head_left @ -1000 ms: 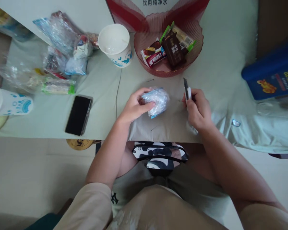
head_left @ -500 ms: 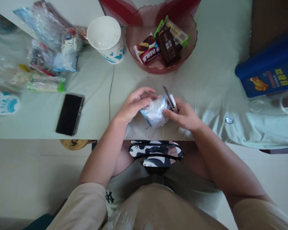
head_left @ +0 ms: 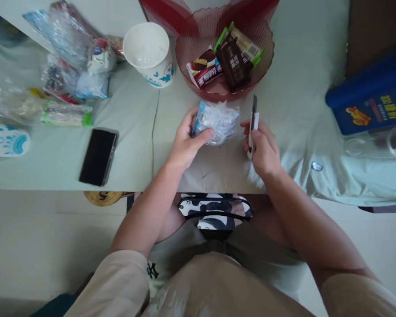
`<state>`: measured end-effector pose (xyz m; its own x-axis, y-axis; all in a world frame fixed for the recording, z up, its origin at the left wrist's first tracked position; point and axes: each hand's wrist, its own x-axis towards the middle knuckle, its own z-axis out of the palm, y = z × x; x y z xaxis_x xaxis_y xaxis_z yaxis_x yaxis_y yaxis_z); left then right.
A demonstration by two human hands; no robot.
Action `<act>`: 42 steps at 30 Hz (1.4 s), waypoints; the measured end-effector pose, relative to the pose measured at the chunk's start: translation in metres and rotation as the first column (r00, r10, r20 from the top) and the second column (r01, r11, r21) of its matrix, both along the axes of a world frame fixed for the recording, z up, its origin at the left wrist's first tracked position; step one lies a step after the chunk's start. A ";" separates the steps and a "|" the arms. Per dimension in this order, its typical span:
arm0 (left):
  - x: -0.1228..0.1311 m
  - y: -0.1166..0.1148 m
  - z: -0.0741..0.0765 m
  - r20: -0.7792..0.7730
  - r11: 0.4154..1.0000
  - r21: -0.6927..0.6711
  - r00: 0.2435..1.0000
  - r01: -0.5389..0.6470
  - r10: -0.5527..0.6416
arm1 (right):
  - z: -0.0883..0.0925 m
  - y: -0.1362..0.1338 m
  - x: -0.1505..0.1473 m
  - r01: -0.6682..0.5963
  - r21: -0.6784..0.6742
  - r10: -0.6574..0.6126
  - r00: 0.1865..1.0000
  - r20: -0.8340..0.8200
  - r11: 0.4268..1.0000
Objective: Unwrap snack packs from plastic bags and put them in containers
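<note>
My left hand [head_left: 186, 143] grips a small clear plastic packet with blue edging [head_left: 217, 121], holding it on the pale green table cover just in front of the red bowl [head_left: 267, 42]. My right hand [head_left: 264, 149] is closed round a white utility knife [head_left: 252, 123] with its dark blade pointing away from me. The knife stands a short way right of the packet and does not touch it.
The red bowl holds several snack packets [head_left: 231, 59]. A white paper cup [head_left: 148, 53] stands left of it. A black phone [head_left: 98, 156] lies at the left, with plastic bags of packets [head_left: 66, 75] behind. A blue box [head_left: 369, 103] sits at the right.
Half a second ago both hands met at the packet with the knife against it. Now my right hand has drawn the knife away to the right, and the packet sits further from me.
</note>
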<state>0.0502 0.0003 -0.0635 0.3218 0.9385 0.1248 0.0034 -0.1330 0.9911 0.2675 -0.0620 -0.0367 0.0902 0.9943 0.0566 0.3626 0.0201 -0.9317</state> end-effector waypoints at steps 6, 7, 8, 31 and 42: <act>-0.009 0.001 -0.004 -0.121 0.986 0.149 0.988 -0.077 0.095 | 0.015 -0.007 -0.009 -0.013 0.027 0.012 1.000 0.019 1.000; -0.008 0.001 -0.005 -0.138 0.983 0.176 0.987 -0.055 0.080 | 0.015 -0.008 -0.011 -0.037 0.019 0.037 0.999 0.015 0.999; -0.007 0.001 -0.006 -0.152 0.979 0.201 0.987 -0.027 0.059 | 0.015 -0.008 -0.013 -0.057 0.010 0.057 0.998 0.014 0.998; -0.018 0.005 0.013 -0.180 0.976 0.191 0.974 -0.103 0.138 | 0.017 -0.003 -0.009 -0.130 0.091 0.105 0.966 0.234 0.987; -0.043 0.008 0.015 -0.093 0.982 0.023 0.977 -0.189 0.190 | 0.011 0.000 0.016 0.005 0.158 -0.071 0.909 0.412 0.987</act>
<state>0.0073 0.0078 -0.0484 0.1490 0.9820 0.1160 0.1236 -0.1349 0.9831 0.2831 -0.0620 -0.0257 0.0637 0.9674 0.2453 0.7188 0.1260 -0.6837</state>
